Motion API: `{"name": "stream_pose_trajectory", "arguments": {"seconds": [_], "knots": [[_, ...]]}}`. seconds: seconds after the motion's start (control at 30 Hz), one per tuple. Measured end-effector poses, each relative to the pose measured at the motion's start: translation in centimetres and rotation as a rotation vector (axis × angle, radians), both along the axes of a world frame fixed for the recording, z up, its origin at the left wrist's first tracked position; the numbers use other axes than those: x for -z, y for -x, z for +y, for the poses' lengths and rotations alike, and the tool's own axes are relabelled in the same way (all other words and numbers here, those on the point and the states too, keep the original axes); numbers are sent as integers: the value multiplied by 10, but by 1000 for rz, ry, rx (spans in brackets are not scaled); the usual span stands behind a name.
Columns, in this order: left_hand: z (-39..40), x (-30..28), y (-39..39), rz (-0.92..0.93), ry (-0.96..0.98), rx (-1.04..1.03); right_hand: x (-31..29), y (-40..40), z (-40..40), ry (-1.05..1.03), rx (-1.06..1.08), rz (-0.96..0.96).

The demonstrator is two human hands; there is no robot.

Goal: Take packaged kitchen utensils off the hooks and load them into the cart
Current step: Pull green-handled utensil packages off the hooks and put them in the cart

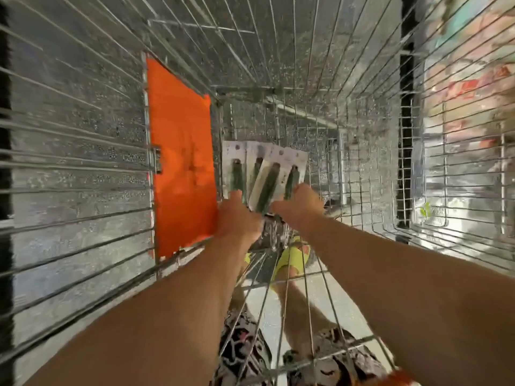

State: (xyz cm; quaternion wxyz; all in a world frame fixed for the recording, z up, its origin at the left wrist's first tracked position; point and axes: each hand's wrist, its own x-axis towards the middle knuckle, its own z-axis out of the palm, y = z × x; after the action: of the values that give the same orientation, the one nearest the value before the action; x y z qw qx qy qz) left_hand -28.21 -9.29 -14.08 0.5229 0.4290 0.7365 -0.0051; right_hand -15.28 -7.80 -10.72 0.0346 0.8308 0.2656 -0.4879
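I look straight down into a wire cart (278, 65). Several packaged utensils (264, 171), white cards with dark green handles, lie fanned near the cart's floor. My left hand (237, 215) holds the lower left edge of the fan, thumb on the leftmost card. At the lower right edge, my right hand (301, 201) grips the cards, fingers curled over them. Both arms reach down into the cart from its near end. The hooks are out of view.
An orange panel (181, 162) is fixed to the cart's left wall. Wire mesh walls close in on all sides. Blurred store shelves (473, 79) show through the right wall. My legs and yellow-green shoes (289, 260) show beneath the cart's near end.
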Motion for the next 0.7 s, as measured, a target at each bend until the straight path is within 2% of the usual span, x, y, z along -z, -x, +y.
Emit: {"name": "stream_pose_trajectory", "arguments": {"seconds": [0.13, 0.4, 0.57, 0.7], "knots": [[-4, 17, -12, -9, -93, -47, 24, 12, 2, 43, 194, -108], [-9, 46, -4, -210, 2, -188, 53, 26, 3, 38, 322, -166], [2, 47, -14, -331, 156, -411, 54, 22, -6, -127, 327, -90], [1, 47, -16, -402, 193, -441, 49, 9, -4, -144, 384, 8]]}}
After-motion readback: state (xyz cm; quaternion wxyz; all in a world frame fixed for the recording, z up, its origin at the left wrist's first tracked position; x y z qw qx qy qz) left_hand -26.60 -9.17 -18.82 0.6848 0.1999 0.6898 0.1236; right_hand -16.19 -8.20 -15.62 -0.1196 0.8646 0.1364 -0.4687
